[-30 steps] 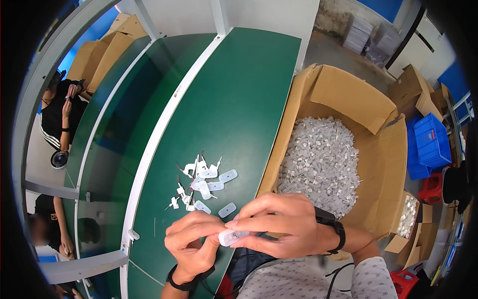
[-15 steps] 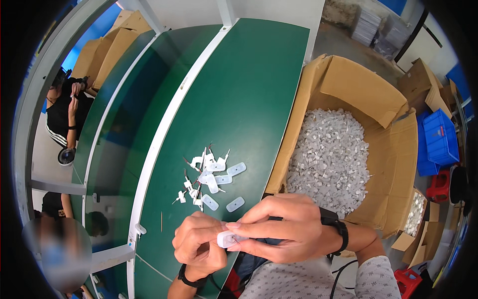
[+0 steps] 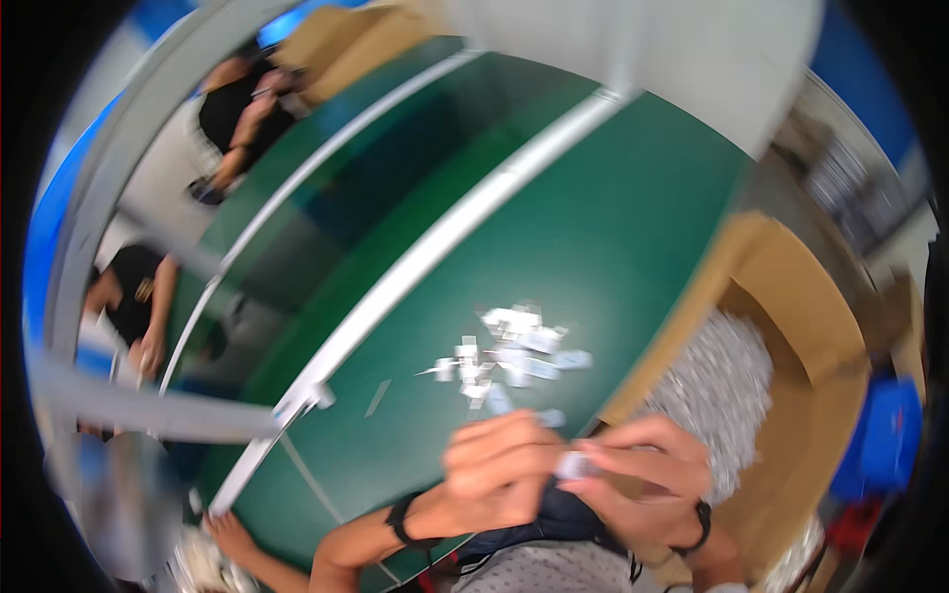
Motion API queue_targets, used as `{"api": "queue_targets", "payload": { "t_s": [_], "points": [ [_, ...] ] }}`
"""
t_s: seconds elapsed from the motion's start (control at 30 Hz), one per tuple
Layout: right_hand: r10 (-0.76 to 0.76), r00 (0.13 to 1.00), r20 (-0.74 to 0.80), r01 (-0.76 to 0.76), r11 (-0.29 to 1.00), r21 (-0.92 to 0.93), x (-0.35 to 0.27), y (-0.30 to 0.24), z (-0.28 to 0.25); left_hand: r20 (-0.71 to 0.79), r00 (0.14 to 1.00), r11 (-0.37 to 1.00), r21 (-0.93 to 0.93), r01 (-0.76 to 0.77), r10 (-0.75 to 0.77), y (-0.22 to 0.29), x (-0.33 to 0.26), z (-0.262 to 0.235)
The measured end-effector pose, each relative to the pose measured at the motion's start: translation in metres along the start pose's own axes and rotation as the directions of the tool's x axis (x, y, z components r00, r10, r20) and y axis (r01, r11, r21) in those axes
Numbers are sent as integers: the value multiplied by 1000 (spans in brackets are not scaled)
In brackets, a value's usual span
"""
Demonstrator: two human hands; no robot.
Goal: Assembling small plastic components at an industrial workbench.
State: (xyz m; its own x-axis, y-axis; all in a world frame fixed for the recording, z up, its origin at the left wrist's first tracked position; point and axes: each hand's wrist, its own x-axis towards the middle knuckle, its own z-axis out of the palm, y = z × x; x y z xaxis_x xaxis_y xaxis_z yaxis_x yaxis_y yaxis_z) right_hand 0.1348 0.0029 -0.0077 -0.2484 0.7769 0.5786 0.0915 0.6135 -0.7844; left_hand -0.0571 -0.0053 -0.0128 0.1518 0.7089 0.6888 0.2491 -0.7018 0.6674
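Observation:
Above the near edge of the green table, my hands meet at a small white plastic piece (image 3: 573,465). My right hand (image 3: 647,479) pinches it between thumb and fingers. Curled against its other side is my left hand (image 3: 504,469), fingers closed; its fingertips are partly hidden and blurred. Just beyond my hands lies a loose pile of small white plastic parts (image 3: 519,346), some with thin leads. Pale oblong pieces (image 3: 571,360) lie among them at the pile's right side.
To the right, a large open cardboard box (image 3: 820,435) holds a mass of small white parts (image 3: 717,395). A white rail (image 3: 445,247) runs along the green table (image 3: 633,227). Blue crates (image 3: 890,435) stand beyond the box. Two people sit across; another person's hand (image 3: 232,539) rests at lower left.
The view has swung and tilted, so the table and box sit slanted and the picture is blurred. Both hands stay together at the white piece. Another person's arm now shows at lower left.

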Motion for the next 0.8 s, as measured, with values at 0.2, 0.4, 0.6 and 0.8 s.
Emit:
{"api": "queue_targets", "payload": {
  "t_s": [0.2,0.4,0.6,0.8],
  "points": [
    [168,984,-53,-174,977,-127,-13,9,-57,-140,964,965,106,240,-224,-29,20,-26],
    [474,837,-273,-533,818,-215,-32,47,-111,-590,564,470,324,821,-578,-159,-26,-240],
    [667,627,-404,-777,573,-260,-84,55,-179,-527,658,-263,846,463,-537,-142,-22,-250],
    [492,675,-549,-711,238,-661,-106,79,-207,-174,850,331,868,371,-498,-60,23,-125]
  ]
}}
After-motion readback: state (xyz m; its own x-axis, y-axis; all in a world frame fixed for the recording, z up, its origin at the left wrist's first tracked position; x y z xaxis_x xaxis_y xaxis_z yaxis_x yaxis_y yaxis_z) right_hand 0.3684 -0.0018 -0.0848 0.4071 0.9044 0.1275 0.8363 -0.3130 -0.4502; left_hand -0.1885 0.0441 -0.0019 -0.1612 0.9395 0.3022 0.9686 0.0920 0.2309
